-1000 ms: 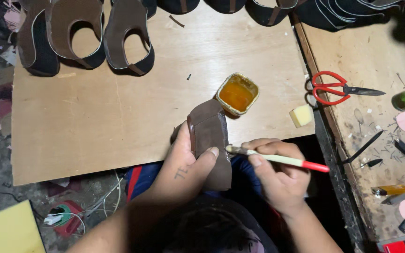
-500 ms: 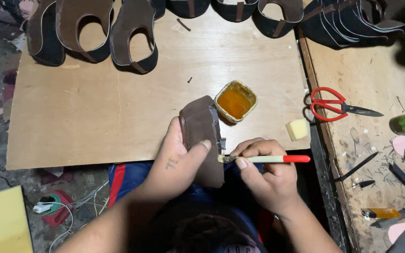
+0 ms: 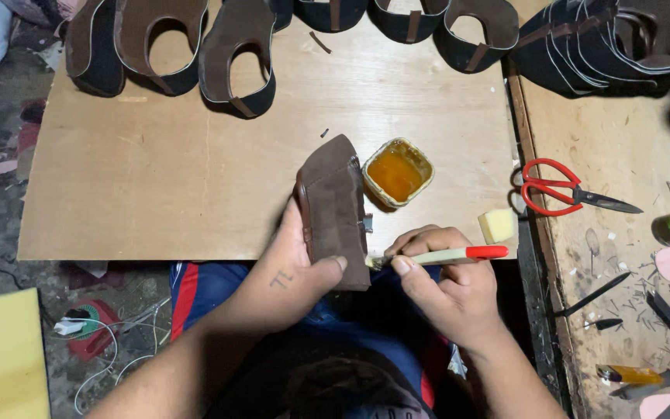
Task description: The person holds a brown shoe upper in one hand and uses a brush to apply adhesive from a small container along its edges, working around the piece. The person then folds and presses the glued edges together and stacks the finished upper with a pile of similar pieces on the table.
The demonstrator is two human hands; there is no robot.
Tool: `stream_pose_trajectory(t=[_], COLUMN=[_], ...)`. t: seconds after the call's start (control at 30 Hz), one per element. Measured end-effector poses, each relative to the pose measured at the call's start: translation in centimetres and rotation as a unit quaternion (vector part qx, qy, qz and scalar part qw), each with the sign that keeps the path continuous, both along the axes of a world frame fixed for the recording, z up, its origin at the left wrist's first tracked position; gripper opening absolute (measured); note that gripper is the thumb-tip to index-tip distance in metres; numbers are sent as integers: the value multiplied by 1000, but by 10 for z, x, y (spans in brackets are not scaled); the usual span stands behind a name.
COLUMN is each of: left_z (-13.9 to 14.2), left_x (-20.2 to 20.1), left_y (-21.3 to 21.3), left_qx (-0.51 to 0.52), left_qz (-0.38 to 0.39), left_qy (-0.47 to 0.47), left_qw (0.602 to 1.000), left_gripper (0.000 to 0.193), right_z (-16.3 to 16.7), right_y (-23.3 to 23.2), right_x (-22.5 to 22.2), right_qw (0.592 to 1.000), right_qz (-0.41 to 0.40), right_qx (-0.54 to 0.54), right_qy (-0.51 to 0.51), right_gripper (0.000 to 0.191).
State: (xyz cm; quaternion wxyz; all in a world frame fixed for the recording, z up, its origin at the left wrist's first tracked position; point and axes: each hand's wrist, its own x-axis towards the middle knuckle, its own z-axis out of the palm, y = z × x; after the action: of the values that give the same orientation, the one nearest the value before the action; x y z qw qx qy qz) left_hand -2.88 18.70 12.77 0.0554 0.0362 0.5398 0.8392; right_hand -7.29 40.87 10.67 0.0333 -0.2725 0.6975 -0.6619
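Left grip: your left hand is closed around the brown leather piece, thumb pressed on its near end.
Right grip: your right hand pinches a brush with a red-tipped handle, bristles touching the piece's right edge.
Piece axis: long axis runs away from you, far end tilted slightly left, held over the near edge of the counter.
Brush axis: lies crosswise, red end pointing right.
Container: a small tub just beside the piece's far right, holding amber glue.
Nearby: yellow sponge block, red scissors.
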Motion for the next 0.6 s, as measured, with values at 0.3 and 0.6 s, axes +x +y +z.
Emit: stream_pose_trajectory(t=[0.3,0.6], left_z=[30,36], left_x=[9,37], left_y=[-14,-40], left_qx=[45,-1], left_qz=[63,102], left_qy=[-21,-82], left_qw=[997,991], left_gripper=[88,40], right_z=[-18,-79], right_y=[-1,-29], right_x=[-42,-111], right_qw=[986,899], right_qz=[-167,-187], right_qx=[-23,327], right_qy=[-2,224], right_gripper=[20,19])
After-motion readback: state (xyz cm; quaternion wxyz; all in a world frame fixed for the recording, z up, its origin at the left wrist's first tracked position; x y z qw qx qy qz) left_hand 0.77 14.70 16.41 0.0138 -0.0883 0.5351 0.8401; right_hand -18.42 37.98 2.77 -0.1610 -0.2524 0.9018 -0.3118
